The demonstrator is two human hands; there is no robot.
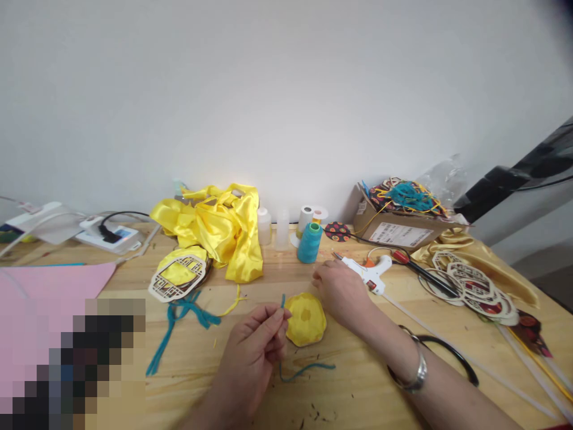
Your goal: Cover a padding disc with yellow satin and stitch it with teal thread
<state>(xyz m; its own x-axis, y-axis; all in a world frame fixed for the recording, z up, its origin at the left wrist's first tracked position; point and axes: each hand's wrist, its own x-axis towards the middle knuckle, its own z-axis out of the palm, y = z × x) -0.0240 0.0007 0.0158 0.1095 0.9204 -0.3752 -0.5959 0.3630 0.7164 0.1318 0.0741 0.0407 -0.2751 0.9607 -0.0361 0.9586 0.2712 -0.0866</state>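
My left hand point(262, 337) pinches a teal cord point(308, 371) between thumb and fingers. A short end sticks up above the fingertips, and the rest trails below onto the wood. Just right of that hand lies a round yellow fabric piece point(305, 319) with a small darker patch in its middle. My right hand point(338, 292) is palm down beyond the yellow piece, its fingers curled together; whatever is under them is hidden. Close by it are a white glue gun point(369, 272) and a teal thread cone point(309, 243).
Yellow satin point(224, 224) and fretwork wooden discs point(176, 280) lie back left, with teal cord strips point(179, 316) before them. A cardboard box point(394, 227) stands back right. Black-handled scissors point(452, 349) lie under my right forearm. A power strip point(110, 236) is far left.
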